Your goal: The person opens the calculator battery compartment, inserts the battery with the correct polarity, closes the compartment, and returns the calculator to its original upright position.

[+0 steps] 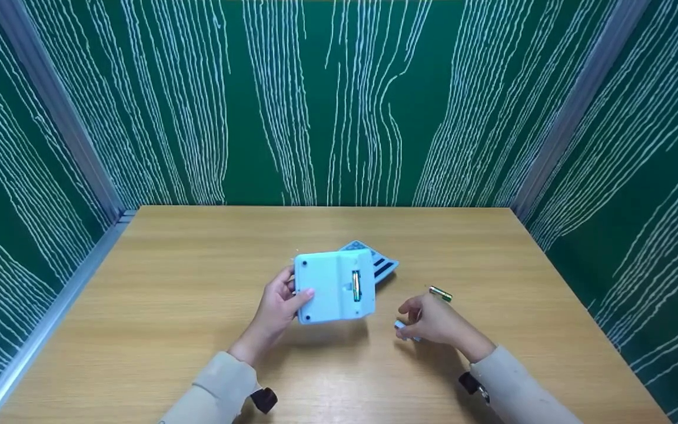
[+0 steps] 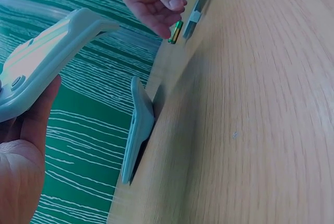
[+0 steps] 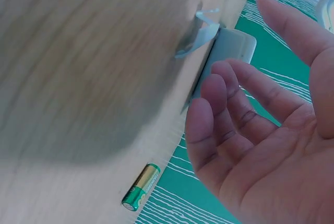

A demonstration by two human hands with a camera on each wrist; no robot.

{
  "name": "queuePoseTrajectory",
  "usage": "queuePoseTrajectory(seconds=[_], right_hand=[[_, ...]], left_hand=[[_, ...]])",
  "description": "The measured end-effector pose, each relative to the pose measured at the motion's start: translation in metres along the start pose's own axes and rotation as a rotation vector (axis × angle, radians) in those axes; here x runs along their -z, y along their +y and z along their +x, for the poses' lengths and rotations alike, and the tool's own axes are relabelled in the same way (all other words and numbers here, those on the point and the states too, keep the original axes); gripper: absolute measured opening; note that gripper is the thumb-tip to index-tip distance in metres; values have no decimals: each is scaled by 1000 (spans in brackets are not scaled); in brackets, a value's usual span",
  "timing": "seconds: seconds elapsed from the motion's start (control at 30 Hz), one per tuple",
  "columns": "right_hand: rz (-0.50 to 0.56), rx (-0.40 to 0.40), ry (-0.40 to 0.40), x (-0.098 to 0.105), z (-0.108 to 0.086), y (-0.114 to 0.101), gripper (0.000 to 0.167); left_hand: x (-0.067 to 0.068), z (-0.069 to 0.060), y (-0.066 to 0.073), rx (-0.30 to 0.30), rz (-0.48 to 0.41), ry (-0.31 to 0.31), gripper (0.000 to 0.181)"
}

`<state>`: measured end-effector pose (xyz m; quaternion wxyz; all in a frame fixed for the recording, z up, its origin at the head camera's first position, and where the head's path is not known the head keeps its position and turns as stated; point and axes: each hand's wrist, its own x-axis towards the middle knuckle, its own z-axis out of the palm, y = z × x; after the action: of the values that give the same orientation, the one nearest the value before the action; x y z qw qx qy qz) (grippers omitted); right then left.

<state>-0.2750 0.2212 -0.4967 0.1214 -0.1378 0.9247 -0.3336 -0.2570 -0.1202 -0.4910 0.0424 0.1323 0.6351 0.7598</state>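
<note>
My left hand point(image 1: 277, 303) grips a light blue calculator-like device point(image 1: 321, 288) by its left edge, thumb on the back face. The back faces up, and its uncovered compartment contains one battery point(image 1: 356, 286). My right hand point(image 1: 436, 318) hovers over the table with loosely bent fingers and nothing in its grasp. Under those fingers lies a small light blue cover point(image 3: 201, 41) with a thin tab, apart from the fingertips in the right wrist view. Just beyond the hand, a green and gold battery point(image 1: 441, 293) lies on the table.
Behind the held device, a second light blue device point(image 1: 385, 268) with dark bars lies on the wooden table point(image 1: 198, 247), partly hidden. Green walls point(image 1: 339, 118) with white wavy lines stand at the back and both sides.
</note>
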Motion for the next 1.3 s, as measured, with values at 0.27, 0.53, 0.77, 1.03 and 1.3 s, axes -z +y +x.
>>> queuePoseTrajectory(seconds=[0.27,0.53,0.77,1.03,1.3], right_hand=[[0,-51,-23,-4,-1,3,41],[-7,3,-26,-7,-1,6,30],[-5,-24,-21,-10,1,5,23],[-11,-22,-13,-11,4,6,20],[4,-52,-1,-11,2,4,20]], left_hand=[[0,-1,-1,5,4,5,62],[-2,-1,1,-4,-23,7,59],[-2,-2,2,7,-20,10,58],[-2,-2,1,-6,-14,10,57],[-1,-2,0,10,-18,9,59]])
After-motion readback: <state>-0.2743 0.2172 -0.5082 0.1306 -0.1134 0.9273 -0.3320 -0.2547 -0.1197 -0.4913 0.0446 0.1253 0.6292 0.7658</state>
